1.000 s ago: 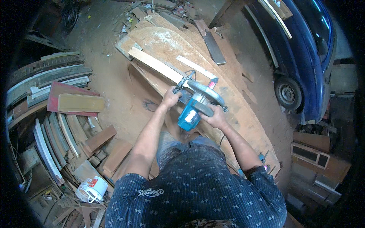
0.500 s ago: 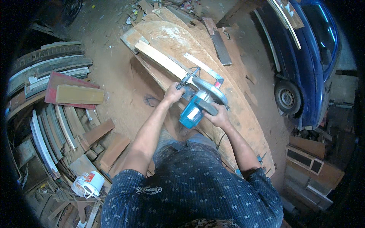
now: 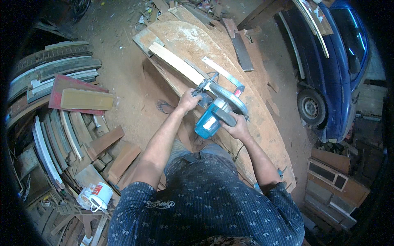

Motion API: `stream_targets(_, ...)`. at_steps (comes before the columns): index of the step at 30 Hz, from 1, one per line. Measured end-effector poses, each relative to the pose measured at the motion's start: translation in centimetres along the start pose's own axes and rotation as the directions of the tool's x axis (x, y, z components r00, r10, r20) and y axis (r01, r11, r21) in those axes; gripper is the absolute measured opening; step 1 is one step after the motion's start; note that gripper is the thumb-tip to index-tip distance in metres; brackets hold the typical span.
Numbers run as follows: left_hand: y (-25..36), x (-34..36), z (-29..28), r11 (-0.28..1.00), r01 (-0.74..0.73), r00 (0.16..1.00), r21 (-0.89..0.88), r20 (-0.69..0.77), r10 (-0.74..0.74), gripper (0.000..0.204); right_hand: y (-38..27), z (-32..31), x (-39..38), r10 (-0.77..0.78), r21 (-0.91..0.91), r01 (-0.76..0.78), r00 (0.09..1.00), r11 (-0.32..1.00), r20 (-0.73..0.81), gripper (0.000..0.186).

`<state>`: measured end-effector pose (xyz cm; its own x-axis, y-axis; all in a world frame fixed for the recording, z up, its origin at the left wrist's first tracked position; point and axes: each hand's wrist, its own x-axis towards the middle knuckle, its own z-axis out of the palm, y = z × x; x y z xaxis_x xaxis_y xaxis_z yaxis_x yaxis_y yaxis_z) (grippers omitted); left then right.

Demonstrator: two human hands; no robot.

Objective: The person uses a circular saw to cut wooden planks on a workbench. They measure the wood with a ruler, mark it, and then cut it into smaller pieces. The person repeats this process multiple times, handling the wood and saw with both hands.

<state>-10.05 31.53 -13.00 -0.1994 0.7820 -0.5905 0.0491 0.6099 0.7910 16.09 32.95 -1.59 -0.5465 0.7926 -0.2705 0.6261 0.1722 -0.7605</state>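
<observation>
A teal circular saw (image 3: 208, 122) with a round metal blade guard rests on the pale board and the wooden bench. My right hand (image 3: 237, 127) is wrapped around its dark rear handle. My left hand (image 3: 188, 101) is closed at the dark metal front edge of the saw's base, beside the pale board's near end; its fingertips are partly hidden. That narrow pale board (image 3: 176, 60) runs from the saw toward the bench's far left corner. A metal square-like bar (image 3: 221, 70) lies just right of the saw. The blade itself is hidden.
Sawdust covers the large wooden bench top (image 3: 262, 139). A power cord (image 3: 238, 152) hangs by my right forearm. Wood offcuts (image 3: 104, 141) and a white bucket (image 3: 101, 196) are on the left. To the right stands a blue car (image 3: 328, 78); a dark plank (image 3: 242, 51) lies beyond the bench.
The whole view has shifted slightly. The saw and both hands keep nearly the same place on the board, with both grips unchanged.
</observation>
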Motion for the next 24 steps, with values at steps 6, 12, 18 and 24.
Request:
stream_targets(6, -0.6, 0.7, -0.7, 0.999, -0.022, 1.0, -0.036, 0.008, 0.022, 0.044, -1.1, 0.3, 0.7, -0.013, -0.002, 0.013, 1.0, 1.0, 0.017, 0.036)
stream_targets(12, -2.2, 2.1, -1.5, 0.987, -0.163, 0.98, 0.015, -0.116, 0.163, 0.051, -2.1, 1.1, 1.8, 0.027, -0.068, -0.024, 0.999, 0.997, 0.039, 0.045)
stream_targets(18, -1.1, 2.1, -3.0, 0.996, -0.029, 0.999, -0.085, -0.016, 0.028, 0.051, -1.7, 2.0, 2.6, -0.029, -0.087, 0.031, 0.999, 0.996, 0.02, 0.049)
stream_targets(24, 0.0, 2.0, -4.6, 0.999, -0.007, 1.0, -0.038, -0.022, 0.006, 0.047, -2.5, 2.5, 3.7, -0.038, -0.086, 0.039, 0.999, 0.996, 0.019, 0.045)
